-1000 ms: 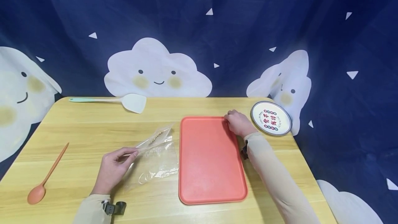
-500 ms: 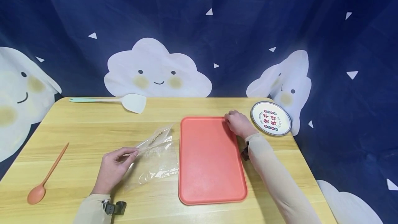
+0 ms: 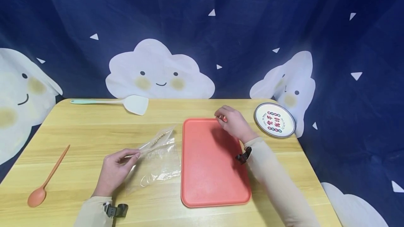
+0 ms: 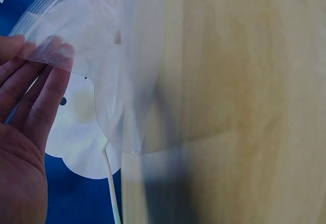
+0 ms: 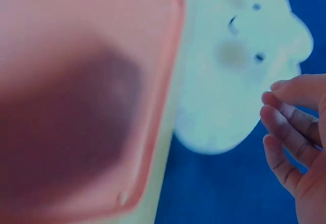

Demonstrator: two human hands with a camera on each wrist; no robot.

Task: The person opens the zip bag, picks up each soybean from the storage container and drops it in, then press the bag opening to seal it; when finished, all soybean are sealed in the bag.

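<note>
At the left of the tray, my left hand (image 3: 117,169) pinches the edge of a clear zip bag (image 3: 162,162) between thumb and fingers. The bag spreads flat toward the tray, with a beaded-looking pale strip (image 3: 159,138) at its far part. In the left wrist view, thumb and fingers of the hand (image 4: 30,107) hold the bag film (image 4: 71,20). My right hand (image 3: 235,123) is over the far right corner of the red tray (image 3: 214,164). The right wrist view shows that hand (image 5: 300,132) with loosely bent fingers and nothing visible between them. A tiny pale spot (image 5: 120,198) shows in the tray's corner.
A white spatula with a mint handle (image 3: 135,104) lies along the table's back edge. An orange spoon (image 3: 37,197) lies at the left. A round plate with red writing (image 3: 275,119) stands at the back right. A dark cloud-print curtain (image 3: 240,38) hangs behind the table.
My right hand has left the tray's right far rim, rising and shifting left over the far corner. The left hand, bag and tray stay where they were.
</note>
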